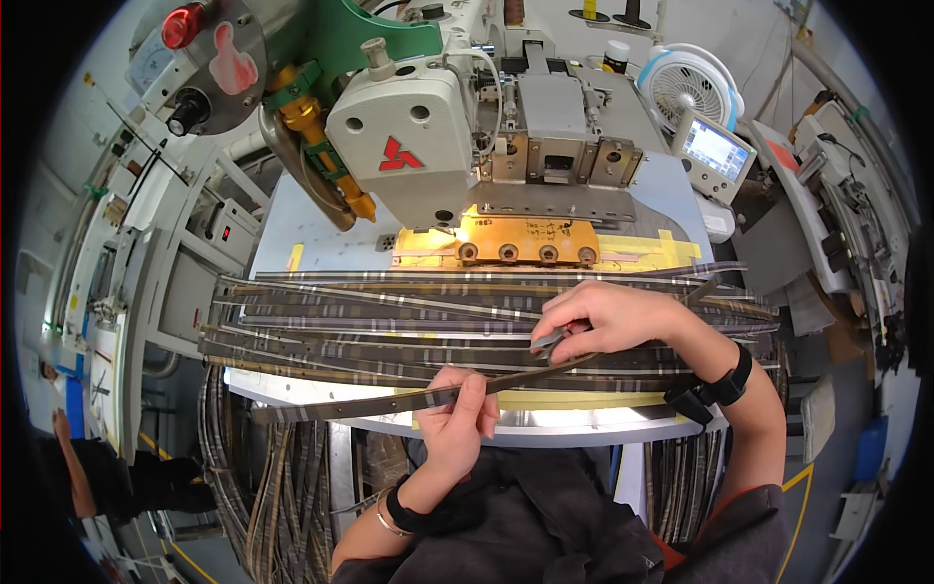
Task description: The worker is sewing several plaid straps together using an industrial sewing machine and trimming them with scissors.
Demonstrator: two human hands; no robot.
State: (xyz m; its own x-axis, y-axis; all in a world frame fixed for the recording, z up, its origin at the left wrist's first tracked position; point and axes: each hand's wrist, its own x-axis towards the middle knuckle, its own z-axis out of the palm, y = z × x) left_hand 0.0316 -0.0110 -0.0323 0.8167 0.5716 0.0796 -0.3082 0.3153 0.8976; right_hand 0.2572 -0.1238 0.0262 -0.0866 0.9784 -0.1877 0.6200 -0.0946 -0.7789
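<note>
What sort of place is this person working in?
Probably a sewing workshop or factory floor. A machine resembling an industrial sewing machine stands over the worktable, a control screen sits beside it, and many patterned strips lie in front.

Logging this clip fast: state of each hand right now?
Left hand: closed, holding a strip.
Right hand: closed, holding a small grey tool.

A white fan with pale blue trim stands behind a lit control screen at the right of a workshop, a white-capped bottle to its left. A yellow line crosses the gray floor, while a person in dark clothing appears at far left.
</note>
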